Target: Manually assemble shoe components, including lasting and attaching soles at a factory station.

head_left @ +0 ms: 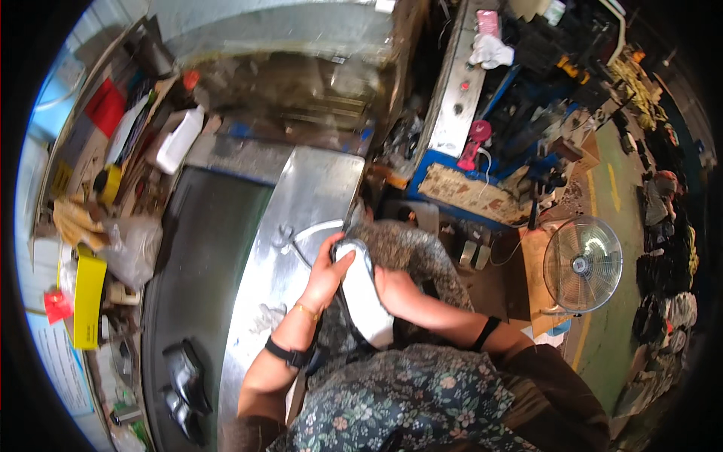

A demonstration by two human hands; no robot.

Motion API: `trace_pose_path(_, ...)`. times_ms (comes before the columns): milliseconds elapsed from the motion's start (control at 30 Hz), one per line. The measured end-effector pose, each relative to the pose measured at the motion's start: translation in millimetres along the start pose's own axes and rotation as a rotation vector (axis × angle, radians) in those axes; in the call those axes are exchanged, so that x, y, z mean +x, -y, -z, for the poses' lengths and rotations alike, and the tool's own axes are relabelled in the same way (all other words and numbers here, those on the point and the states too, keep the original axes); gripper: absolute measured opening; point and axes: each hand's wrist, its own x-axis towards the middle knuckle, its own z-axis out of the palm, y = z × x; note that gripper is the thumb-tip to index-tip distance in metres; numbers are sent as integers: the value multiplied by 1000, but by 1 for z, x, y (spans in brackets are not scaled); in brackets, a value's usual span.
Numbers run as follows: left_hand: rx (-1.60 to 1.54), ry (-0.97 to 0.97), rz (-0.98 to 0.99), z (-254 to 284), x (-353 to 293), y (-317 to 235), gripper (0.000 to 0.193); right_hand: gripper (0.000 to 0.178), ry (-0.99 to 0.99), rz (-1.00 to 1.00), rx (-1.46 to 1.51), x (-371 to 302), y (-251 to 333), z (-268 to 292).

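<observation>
Presently, the white sole-shaped piece point(367, 300) with a dark edge is in front of the person's body, just beside the metal counter point(320, 181). The left hand point(324, 277) has its grip closed around the upper end, with the thumb laid over it; the right hand point(385, 286) is against the other side, but its fingers are hidden, so I cannot tell its grip. I judge the handling as unfinished, because the piece is not set down; how much is done on it, I cannot see. On the dark belt point(215, 248), 2 black shoes point(187, 380) lie apart from both hands.
</observation>
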Motion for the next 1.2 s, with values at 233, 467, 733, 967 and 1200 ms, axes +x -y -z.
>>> trace_pose_path(233,69,2,44,-4,20,3,44,22,-200,218,-724,18,14,-1)
trace_pose_path(467,148,232,109,-7,36,-15,59,69,-133,187,499,-18,-27,-14)
trace_pose_path(733,473,-508,26,22,2,62,72,87,57,-209,769,-5,9,-17)
trace_pose_path(967,1094,-131,-102,31,-34,20,57,93,150,-296,582,-17,21,-33)
trace_pose_path(1200,497,-231,-133,4,-32,48,62,87,156,-350,541,-11,25,-7)
